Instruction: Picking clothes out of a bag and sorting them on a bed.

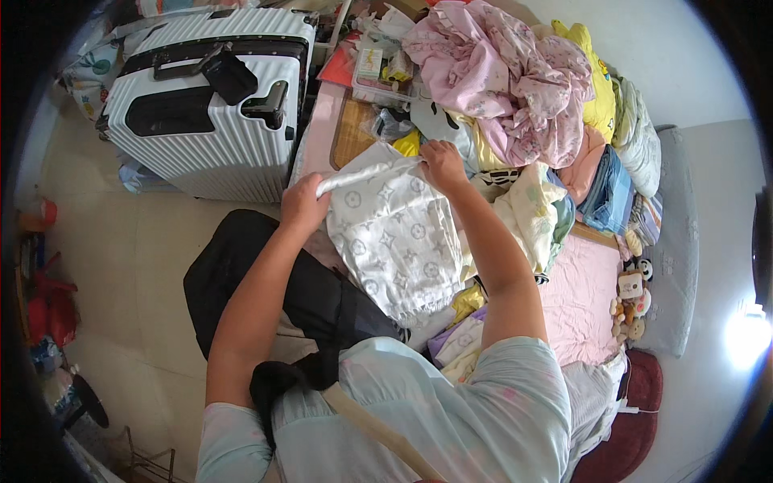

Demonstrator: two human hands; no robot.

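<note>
A white cloth with a grey flower-and-star pattern is stretched between my two hands, folded in layers. My left hand grips its upper left corner, and my right hand pinches the top edge at the right. The cloth's gathered lower end hangs above the bed near my lap. Black fabric lies to the left below my left forearm. Beside my right forearm rests a heap of pale yellow and green clothes. A yellow item shows just behind the cloth.
A white ribbed suitcase stands on the floor at the left. Crumpled pink floral bedding, a clear plastic box and folded blue fabric lie on the bed. Plush toys line the grey headboard.
</note>
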